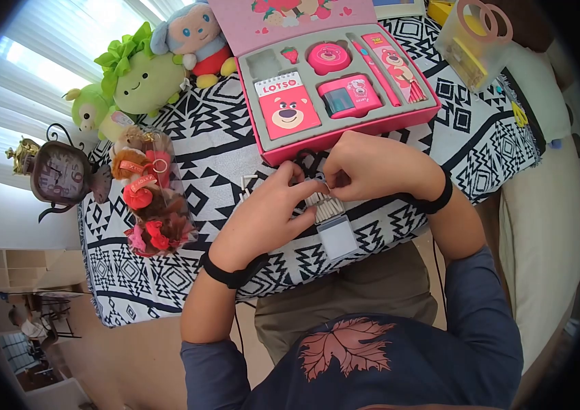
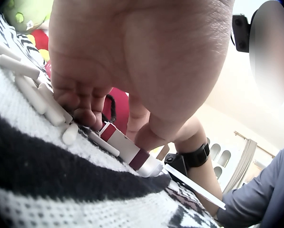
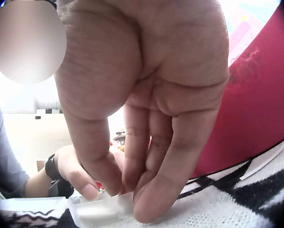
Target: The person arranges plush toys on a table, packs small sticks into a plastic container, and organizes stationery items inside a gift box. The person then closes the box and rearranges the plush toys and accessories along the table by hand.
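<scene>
Both hands work close together over a small clear plastic box (image 2: 127, 149) with red and maroon bands. Several short white sticks (image 1: 331, 209) lie side by side in it, and its hinged lid (image 1: 337, 237) is folded open towards the person. My left hand (image 1: 262, 217) grips the box's left side with thumb and forefinger, other fingers bent above the cloth. At the far end, my right hand (image 1: 372, 166) pinches the box between thumb and fingertips; I cannot tell whether a stick is there too. Loose white sticks (image 2: 32, 92) lie beside the left hand.
Just beyond the hands stands an open pink gift box (image 1: 344, 134) with a notepad and stationery. To the left are a clear bag of plush keychains (image 1: 150, 205), a clock (image 1: 61, 172) and plush toys (image 1: 143, 72). A translucent container (image 1: 471, 58) is at the back right.
</scene>
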Tool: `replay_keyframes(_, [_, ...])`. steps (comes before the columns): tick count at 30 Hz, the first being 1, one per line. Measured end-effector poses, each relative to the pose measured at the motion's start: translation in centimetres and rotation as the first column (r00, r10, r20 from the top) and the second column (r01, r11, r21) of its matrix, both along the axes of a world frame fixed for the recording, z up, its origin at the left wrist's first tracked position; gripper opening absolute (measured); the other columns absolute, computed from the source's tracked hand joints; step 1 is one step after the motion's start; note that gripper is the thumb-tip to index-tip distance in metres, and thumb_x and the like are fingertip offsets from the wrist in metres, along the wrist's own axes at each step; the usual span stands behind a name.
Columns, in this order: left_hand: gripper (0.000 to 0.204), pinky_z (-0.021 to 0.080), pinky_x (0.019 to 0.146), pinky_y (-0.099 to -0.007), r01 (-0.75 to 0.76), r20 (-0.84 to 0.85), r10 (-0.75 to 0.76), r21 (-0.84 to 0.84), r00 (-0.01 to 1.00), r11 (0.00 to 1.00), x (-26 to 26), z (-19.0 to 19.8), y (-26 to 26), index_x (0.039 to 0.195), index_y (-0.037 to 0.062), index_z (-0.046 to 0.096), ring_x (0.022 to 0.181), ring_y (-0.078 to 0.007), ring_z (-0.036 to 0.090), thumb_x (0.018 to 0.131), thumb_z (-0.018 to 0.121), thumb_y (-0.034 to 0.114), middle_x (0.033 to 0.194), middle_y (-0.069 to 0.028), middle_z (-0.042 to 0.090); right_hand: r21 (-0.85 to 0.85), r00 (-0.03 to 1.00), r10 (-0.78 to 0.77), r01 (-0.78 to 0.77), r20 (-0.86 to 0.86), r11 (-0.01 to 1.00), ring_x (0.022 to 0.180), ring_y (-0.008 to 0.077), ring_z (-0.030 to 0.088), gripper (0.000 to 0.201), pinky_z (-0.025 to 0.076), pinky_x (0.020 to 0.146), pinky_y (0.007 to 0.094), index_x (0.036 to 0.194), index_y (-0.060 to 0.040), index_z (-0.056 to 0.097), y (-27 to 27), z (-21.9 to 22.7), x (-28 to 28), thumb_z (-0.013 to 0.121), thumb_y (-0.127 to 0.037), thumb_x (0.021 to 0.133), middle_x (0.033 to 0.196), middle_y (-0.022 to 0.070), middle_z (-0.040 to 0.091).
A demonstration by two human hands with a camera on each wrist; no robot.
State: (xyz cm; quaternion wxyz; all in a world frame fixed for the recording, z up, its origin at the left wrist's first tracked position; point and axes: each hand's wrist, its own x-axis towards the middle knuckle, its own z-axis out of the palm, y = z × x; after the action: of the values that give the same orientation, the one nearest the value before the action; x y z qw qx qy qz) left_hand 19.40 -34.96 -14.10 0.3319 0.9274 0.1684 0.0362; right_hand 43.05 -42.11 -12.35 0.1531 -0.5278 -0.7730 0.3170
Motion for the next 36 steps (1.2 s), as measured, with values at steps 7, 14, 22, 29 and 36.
replay_keyframes(7, [0.032, 0.055, 0.085, -0.0402, -0.018, 0.076, 0.018, 0.000, 0.997, 1.000, -0.1, -0.3, 0.1, 0.124, 0.0079, 0.065, 0.097, -0.0310, 0.062, 0.094, 0.073, 0.016, 0.112, -0.0136, 0.056, 0.036, 0.999, 0.015, -0.014, -0.040, 0.999, 0.067, 0.0279, 0.074, 0.013, 0.059, 0.067, 0.0363, 0.085, 0.0037, 0.077, 0.1, -0.7, 0.0, 0.073, -0.006, 0.078, 0.074, 0.0161, 0.073])
replay_keyframes(14, [0.031, 0.053, 0.069, -0.0345, -0.068, 0.105, 0.078, -0.103, 0.991, 0.992, -0.2, -0.5, 0.3, 0.117, 0.0058, 0.061, 0.086, -0.0213, 0.055, 0.092, 0.077, 0.016, 0.101, -0.0079, 0.051, 0.048, 0.999, -0.044, 0.044, -0.001, 0.998, 0.066, 0.0279, 0.073, 0.011, 0.058, 0.066, 0.0361, 0.084, 0.0033, 0.074, 0.3, -1.2, -0.3, 0.073, -0.006, 0.078, 0.073, 0.0156, 0.072])
replay_keyframes(22, [0.032, 0.050, 0.074, -0.0306, -0.094, 0.054, 0.105, -0.181, 0.993, 0.979, -0.4, -0.2, 0.4, 0.113, 0.0054, 0.064, 0.086, -0.0169, 0.055, 0.089, 0.083, 0.016, 0.101, -0.0061, 0.053, 0.035, 0.995, -0.096, 0.097, -0.028, 0.995, 0.072, 0.0347, 0.071, 0.008, 0.055, 0.065, 0.0413, 0.080, 0.0021, 0.070, 0.4, -1.1, -0.9, 0.073, -0.004, 0.075, 0.073, 0.0171, 0.069])
replay_keyframes(29, [0.026, 0.050, 0.068, -0.0302, -0.224, 0.019, 0.234, -0.227, 0.972, 0.948, -3.5, 2.2, 3.3, 0.104, 0.0020, 0.069, 0.076, -0.0132, 0.059, 0.086, 0.084, 0.013, 0.096, -0.0049, 0.061, 0.056, 0.990, -0.057, 0.065, -0.132, 0.996, 0.068, 0.0319, 0.070, 0.012, 0.055, 0.064, 0.0392, 0.082, 0.0029, 0.069, 0.5, -0.7, -0.4, 0.073, -0.008, 0.080, 0.070, 0.0151, 0.067])
replay_keyframes(36, [0.027, 0.055, 0.073, -0.0367, -0.107, -0.104, 0.118, 0.103, 0.988, 0.989, -4.1, 1.8, 3.4, 0.100, 0.0035, 0.077, 0.080, -0.0250, 0.069, 0.077, 0.086, 0.015, 0.093, -0.0097, 0.070, 0.310, 0.977, 0.100, -0.038, -0.186, 0.950, 0.086, 0.0248, 0.067, 0.012, 0.054, 0.075, 0.0371, 0.094, -0.0036, 0.070, 0.5, -1.4, -1.4, 0.077, -0.011, 0.088, 0.091, 0.0075, 0.069])
